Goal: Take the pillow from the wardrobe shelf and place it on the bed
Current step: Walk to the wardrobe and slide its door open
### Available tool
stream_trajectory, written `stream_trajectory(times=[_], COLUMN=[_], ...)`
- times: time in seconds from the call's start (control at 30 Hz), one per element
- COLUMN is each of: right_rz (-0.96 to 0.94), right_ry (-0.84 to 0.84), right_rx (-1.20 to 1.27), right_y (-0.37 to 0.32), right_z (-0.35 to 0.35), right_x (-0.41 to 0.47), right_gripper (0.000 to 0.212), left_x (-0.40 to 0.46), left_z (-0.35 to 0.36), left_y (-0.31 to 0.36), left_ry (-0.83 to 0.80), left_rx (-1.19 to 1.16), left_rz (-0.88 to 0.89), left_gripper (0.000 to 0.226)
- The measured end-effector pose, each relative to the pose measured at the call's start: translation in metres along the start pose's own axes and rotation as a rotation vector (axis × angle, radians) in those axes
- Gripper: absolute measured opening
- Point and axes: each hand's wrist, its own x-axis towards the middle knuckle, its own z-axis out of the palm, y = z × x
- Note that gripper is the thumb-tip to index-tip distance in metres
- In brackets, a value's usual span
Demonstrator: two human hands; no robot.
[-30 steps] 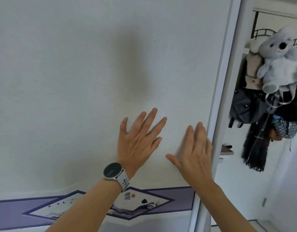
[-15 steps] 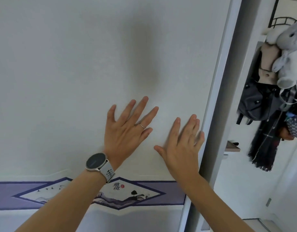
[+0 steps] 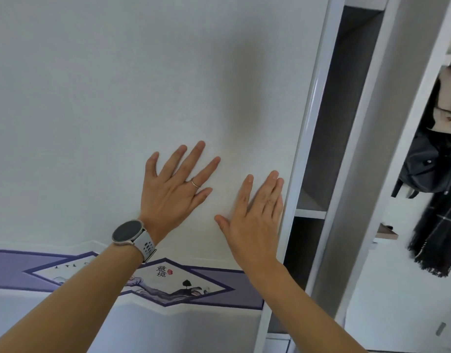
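Note:
A white sliding wardrobe door [image 3: 117, 98] with a purple picture band fills most of the view. My left hand [image 3: 173, 189], with a ring and a wristwatch, lies flat on the door with fingers spread. My right hand [image 3: 255, 217] lies flat beside it, close to the door's metal edge [image 3: 313, 123]. Right of that edge a narrow gap shows the wardrobe's dark inside and a white shelf [image 3: 311, 213]. No pillow is visible in the gap.
The wardrobe's side panel [image 3: 364, 174] stands right of the gap. Beyond it a dark bag [image 3: 428, 164], a dark plaid scarf [image 3: 438, 238] and other clothes hang against the white wall. A small wooden ledge [image 3: 387, 231] sticks out near them.
The door has slid left with both palms on it, and a gap with a shelf has opened at its right edge. The plush toy has left the view at the right.

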Motion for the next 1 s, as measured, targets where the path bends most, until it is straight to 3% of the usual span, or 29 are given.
stream_trajectory(times=[1.0], right_rz=[-0.021], right_ry=[-0.033], right_rx=[0.063], right_y=[-0.250], right_z=[0.032], right_x=[0.014], right_gripper=[0.097], left_x=[-0.091], left_z=[-0.012], left_y=[-0.237], left_ry=[-0.118], left_rx=[-0.021], left_rz=[-0.014], left_gripper=[0.056])
